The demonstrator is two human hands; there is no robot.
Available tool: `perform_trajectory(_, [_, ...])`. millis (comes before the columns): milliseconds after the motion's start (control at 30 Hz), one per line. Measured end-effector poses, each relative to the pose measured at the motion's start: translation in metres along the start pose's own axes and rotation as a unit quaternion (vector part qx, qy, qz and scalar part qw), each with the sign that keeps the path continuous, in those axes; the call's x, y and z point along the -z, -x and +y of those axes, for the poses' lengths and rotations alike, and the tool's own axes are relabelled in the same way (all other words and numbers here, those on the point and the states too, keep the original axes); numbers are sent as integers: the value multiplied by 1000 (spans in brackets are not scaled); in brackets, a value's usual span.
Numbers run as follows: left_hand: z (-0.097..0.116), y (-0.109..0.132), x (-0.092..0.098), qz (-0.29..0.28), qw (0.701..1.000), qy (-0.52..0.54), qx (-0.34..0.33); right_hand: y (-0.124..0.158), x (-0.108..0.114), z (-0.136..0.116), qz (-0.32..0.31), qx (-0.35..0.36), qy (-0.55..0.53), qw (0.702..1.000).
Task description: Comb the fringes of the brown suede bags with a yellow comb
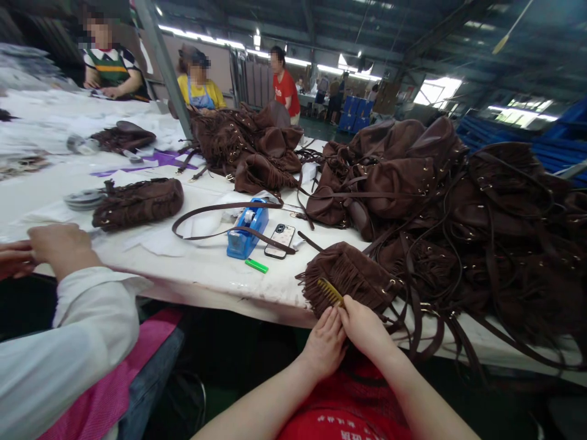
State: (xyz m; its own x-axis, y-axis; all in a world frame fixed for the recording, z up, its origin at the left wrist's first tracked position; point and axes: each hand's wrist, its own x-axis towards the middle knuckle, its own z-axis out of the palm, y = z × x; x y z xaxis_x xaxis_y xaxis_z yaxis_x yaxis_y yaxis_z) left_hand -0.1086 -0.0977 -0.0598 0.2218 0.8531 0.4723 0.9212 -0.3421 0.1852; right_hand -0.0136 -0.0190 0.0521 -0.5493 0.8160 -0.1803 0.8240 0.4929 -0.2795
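Note:
At the table's front edge lies a dark brown fringed bag, its strands hanging toward me. My right hand is closed around one end of a yellow comb, whose teeth rest against the fringe. My left hand touches the lower end of the fringe with its fingers stretched out flat, right beside my right hand. Part of the comb's grip end is hidden by my fingers.
Piles of brown bags with trailing straps cover the right and back. A blue tape dispenser, a phone and a green lighter lie left of my hands. A co-worker's hand is at far left.

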Motion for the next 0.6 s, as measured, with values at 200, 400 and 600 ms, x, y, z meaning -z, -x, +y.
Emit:
perform_trajectory(200, [4,2,-21,-9,998,-66,11,19,-3,-22,-85,109,-78,987])
perform_trajectory(400, [-1,2,-7,-8,1000,-28,-4,7,44,1,99,81,-137,982])
perform_trajectory(600, [-3,2,7,29,997,-67,-18,-46,87,74,152,-21,-48,987])
